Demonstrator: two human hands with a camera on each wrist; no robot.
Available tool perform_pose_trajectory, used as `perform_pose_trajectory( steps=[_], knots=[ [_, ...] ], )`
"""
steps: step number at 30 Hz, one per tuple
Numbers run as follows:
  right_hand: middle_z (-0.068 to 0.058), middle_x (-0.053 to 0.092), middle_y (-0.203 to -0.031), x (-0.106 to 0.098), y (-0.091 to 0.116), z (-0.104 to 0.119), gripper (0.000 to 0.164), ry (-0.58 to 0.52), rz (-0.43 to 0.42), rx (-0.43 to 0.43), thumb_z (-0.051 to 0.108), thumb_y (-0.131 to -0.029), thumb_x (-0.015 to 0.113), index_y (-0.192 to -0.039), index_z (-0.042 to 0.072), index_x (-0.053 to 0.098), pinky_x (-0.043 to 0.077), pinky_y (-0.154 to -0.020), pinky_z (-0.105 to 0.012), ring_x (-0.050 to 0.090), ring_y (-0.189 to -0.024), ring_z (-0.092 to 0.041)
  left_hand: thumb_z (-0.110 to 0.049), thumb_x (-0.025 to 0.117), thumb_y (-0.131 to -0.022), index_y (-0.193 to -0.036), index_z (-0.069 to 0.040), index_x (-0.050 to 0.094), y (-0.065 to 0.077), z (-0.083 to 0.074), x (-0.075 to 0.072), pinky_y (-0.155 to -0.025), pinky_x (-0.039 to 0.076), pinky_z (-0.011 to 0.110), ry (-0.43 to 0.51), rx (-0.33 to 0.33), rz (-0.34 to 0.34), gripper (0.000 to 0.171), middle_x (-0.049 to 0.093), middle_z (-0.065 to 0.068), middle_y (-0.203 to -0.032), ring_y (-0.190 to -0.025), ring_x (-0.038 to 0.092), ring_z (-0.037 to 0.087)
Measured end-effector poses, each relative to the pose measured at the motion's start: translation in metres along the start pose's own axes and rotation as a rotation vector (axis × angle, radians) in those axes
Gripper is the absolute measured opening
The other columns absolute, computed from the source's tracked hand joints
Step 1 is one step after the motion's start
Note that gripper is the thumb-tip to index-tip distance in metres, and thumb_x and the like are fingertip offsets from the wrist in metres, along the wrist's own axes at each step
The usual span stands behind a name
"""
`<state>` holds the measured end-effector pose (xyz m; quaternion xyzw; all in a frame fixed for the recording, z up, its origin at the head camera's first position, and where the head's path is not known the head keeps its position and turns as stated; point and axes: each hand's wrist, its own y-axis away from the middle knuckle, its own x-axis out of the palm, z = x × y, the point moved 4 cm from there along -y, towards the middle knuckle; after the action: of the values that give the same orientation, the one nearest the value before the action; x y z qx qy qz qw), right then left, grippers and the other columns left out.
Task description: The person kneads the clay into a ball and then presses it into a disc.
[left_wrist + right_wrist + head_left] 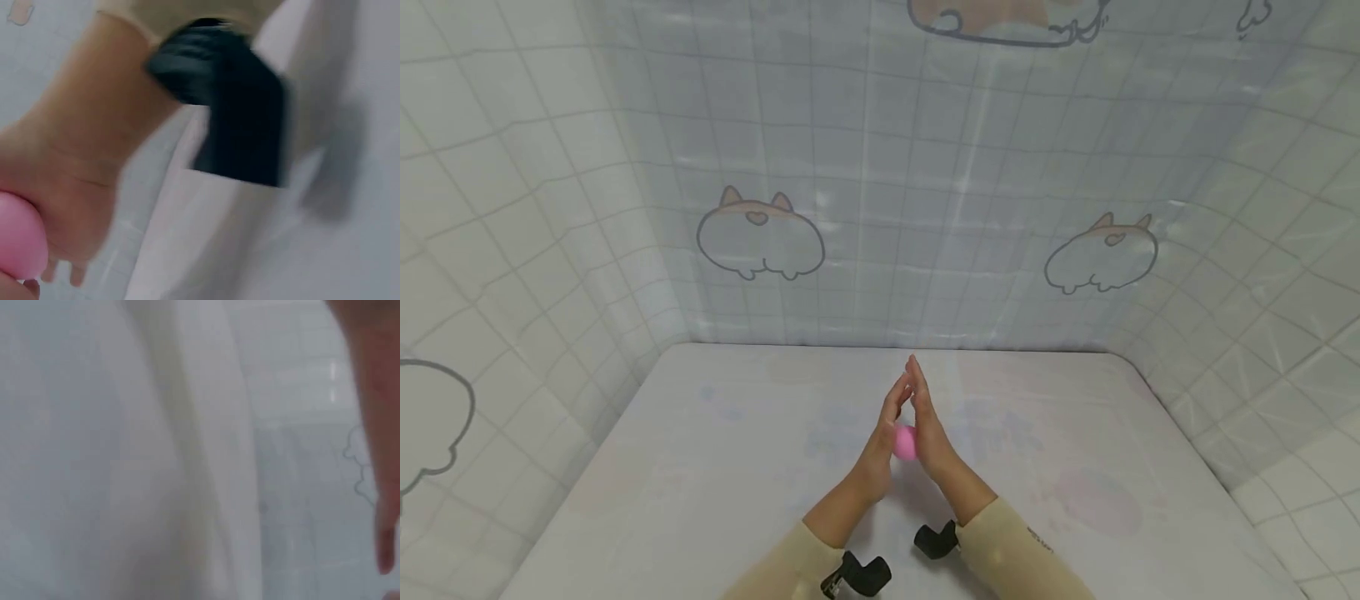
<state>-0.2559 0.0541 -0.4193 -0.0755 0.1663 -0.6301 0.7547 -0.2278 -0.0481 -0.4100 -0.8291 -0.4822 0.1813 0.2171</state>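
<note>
A pink ball (906, 442) sits between the palms of both hands, above the white tabletop. My left hand (878, 454) presses it from the left with fingers stretched forward. From the other side, my right hand (934, 442) presses it with fingers straight, and the fingertips of both hands come together ahead of the ball. The left wrist view shows the pink ball (20, 237) at its left edge, against a palm. Only a blurred part of a hand (381, 412) appears along the right edge of the right wrist view; the ball is out of that picture.
The white table (715, 467) has faint coloured marks and rounded far corners. Grid-patterned sheeting (880, 167) with cartoon animal outlines stands behind it and on both sides. Black wrist mounts (867, 577) stick out at both cream sleeves (1015, 550).
</note>
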Motion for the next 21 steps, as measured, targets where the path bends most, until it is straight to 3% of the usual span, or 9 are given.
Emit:
perform_pose_trajectory(
  steps=[6, 11, 15, 18, 21],
  knots=[
    [-0.008, 0.003, -0.168, 0.015, 0.01, 0.007, 0.074, -0.072, 0.064, -0.086, 0.061, -0.105, 0.011, -0.162, 0.015, 0.003, 0.008, -0.115, -0.065, 0.007, -0.151, -0.034, -0.062, 0.01, -0.104, -0.161, -0.009, 0.008, -0.008, -0.004, -0.007, -0.114, 0.003, 0.069, -0.104, -0.031, -0.113, 0.078, 0.004, 0.01, -0.167, -0.153, 0.002, 0.03],
    [-0.012, 0.003, -0.167, 0.023, 0.022, 0.018, 0.071, -0.048, 0.092, -0.172, 0.057, -0.106, 0.009, -0.162, 0.014, 0.003, 0.011, -0.116, -0.062, 0.01, -0.151, -0.037, -0.064, 0.011, -0.103, -0.161, -0.012, 0.009, -0.008, 0.006, -0.013, -0.115, 0.007, 0.067, -0.188, -0.084, -0.188, 0.078, 0.005, 0.007, -0.168, -0.153, 0.005, 0.03],
    [-0.019, 0.003, -0.166, 0.022, 0.027, 0.028, 0.073, -0.048, 0.095, -0.236, 0.056, -0.107, 0.008, -0.161, 0.007, 0.002, 0.012, -0.121, -0.042, 0.007, -0.151, -0.038, -0.064, 0.013, -0.103, -0.161, -0.013, 0.01, -0.006, 0.012, -0.014, -0.114, 0.009, 0.067, -0.184, -0.144, -0.184, 0.078, 0.006, 0.011, -0.167, -0.152, 0.009, 0.031],
    [-0.017, 0.006, -0.166, 0.017, 0.026, 0.034, 0.075, -0.034, 0.052, -0.257, 0.056, -0.106, 0.008, -0.16, 0.004, 0.004, 0.013, -0.119, -0.028, 0.008, -0.151, -0.039, -0.064, 0.015, -0.104, -0.161, -0.011, 0.01, -0.003, 0.015, -0.011, -0.114, 0.01, 0.068, -0.185, -0.193, -0.154, 0.078, 0.007, 0.013, -0.167, -0.152, 0.01, 0.032],
    [-0.014, 0.009, -0.166, 0.009, 0.024, 0.037, 0.074, -0.016, -0.008, -0.251, 0.055, -0.107, 0.008, -0.161, 0.005, 0.006, 0.014, -0.121, -0.036, 0.012, -0.151, -0.038, -0.06, 0.018, -0.105, -0.161, -0.011, 0.012, 0.001, 0.017, -0.005, -0.113, 0.01, 0.07, -0.196, -0.233, -0.115, 0.074, 0.009, 0.012, -0.167, -0.152, 0.009, 0.034]
  ],
)
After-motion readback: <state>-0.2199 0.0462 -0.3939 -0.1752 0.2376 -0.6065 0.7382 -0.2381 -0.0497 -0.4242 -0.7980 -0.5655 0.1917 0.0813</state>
